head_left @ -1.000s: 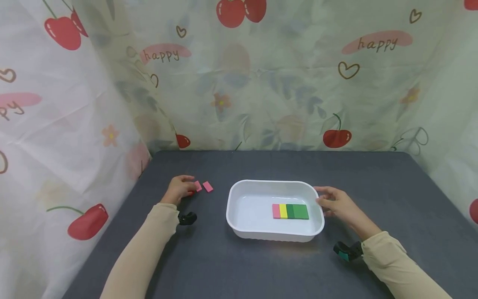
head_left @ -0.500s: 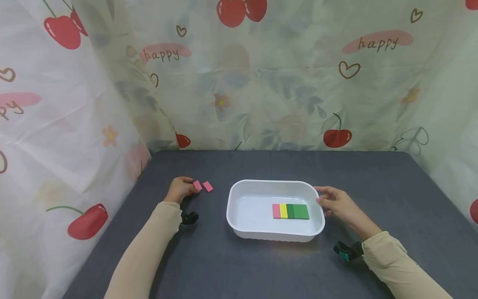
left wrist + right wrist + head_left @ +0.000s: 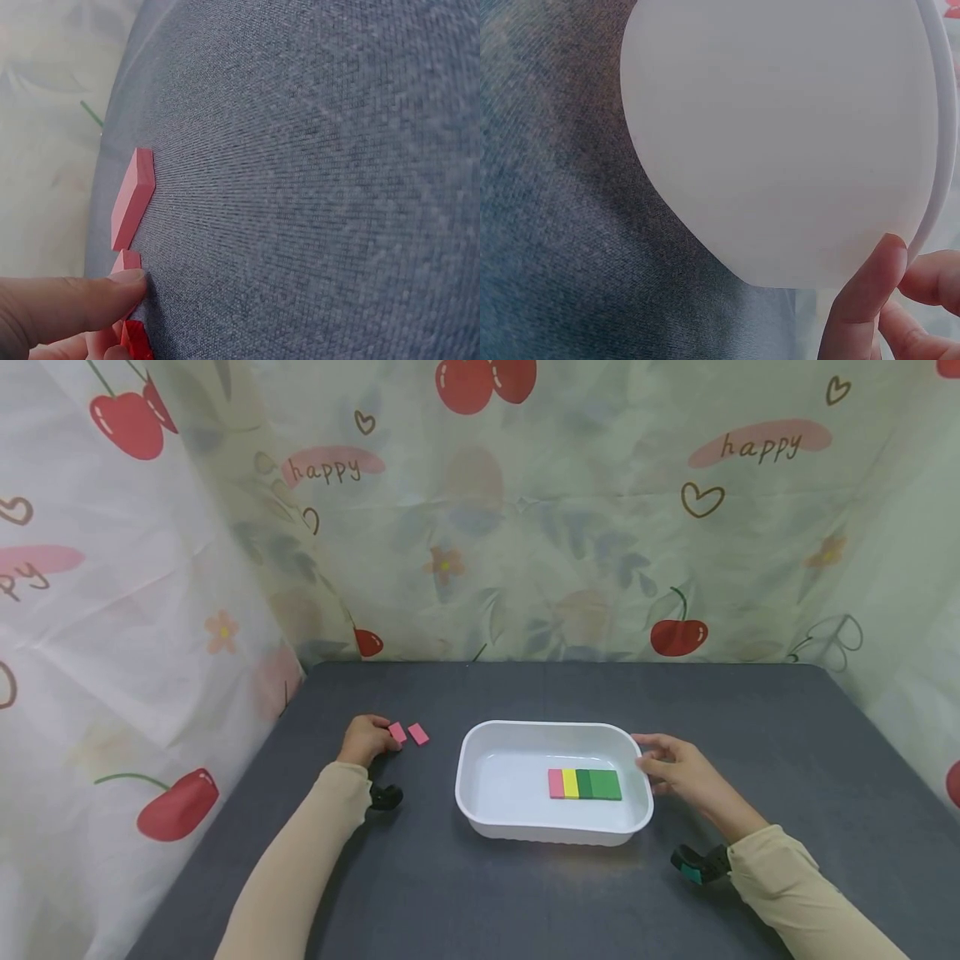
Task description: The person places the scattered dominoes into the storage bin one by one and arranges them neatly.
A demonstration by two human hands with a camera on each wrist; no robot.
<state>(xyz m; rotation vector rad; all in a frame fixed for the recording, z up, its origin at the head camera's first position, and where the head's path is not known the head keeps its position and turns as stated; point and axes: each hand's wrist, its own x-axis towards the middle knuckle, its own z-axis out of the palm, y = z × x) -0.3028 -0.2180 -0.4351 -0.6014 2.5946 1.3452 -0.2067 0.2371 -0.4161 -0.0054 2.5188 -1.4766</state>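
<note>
At the left of the table, my left hand (image 3: 365, 740) pinches a small pink block (image 3: 397, 732) between thumb and fingers. A second pink block (image 3: 418, 734) lies just to its right, on the cloth. The left wrist view shows the thumb (image 3: 90, 304) across the held block, with a shiny red piece (image 3: 136, 341) partly hidden beneath the fingers. My right hand (image 3: 678, 768) holds the right end of a white tray (image 3: 483, 831), thumb on the outer wall by the rim. Pink, yellow and green blocks (image 3: 585, 784) form a row in the tray.
Dark grey cloth (image 3: 525, 902) covers the table. A white curtain (image 3: 480, 527) printed with cherries and hearts hangs around its back and sides. Below each sleeve shows a black wrist device, the right one (image 3: 699, 863) with a teal part.
My left hand has shifted slightly right and settled around the nearer pink block. The red piece under it no longer shows in the head view. Right hand and tray stay put.
</note>
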